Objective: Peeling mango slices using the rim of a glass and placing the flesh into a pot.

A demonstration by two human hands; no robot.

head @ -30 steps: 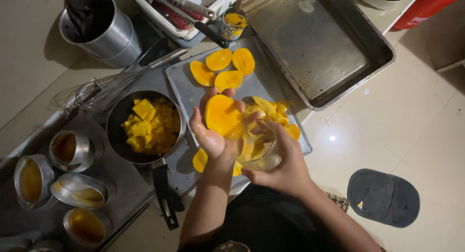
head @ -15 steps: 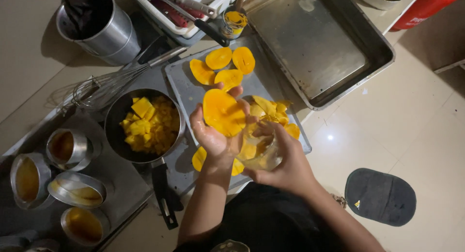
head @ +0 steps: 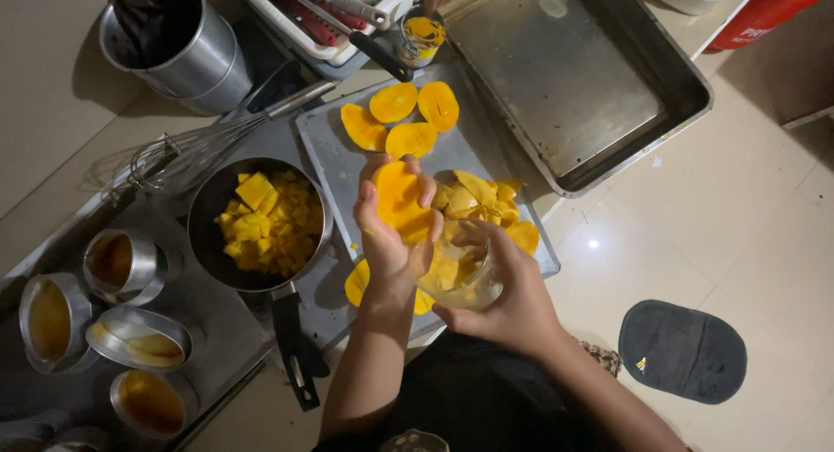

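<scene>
My left hand (head: 388, 235) grips a yellow mango half (head: 400, 200) over a grey tray (head: 334, 161). My right hand (head: 508, 287) holds a clear drinking glass (head: 460, 274) pressed against the lower edge of the mango half, with yellow flesh inside it. Three more mango halves (head: 398, 118) lie cut side up at the tray's far end. A heap of mango peels (head: 486, 204) sits just behind my hands. To the left, a dark pan (head: 261, 222) holds cubed mango.
A large empty steel baking tray (head: 565, 79) lies to the upper right. A wire whisk (head: 187, 148) and a steel pot (head: 174, 35) sit upper left. Several small steel moulds (head: 104, 313) stand at the left. A dark mat (head: 682, 352) lies on the floor.
My left hand has tilted the mango half more upright and lowered it onto the glass rim. My right hand stays on the glass.
</scene>
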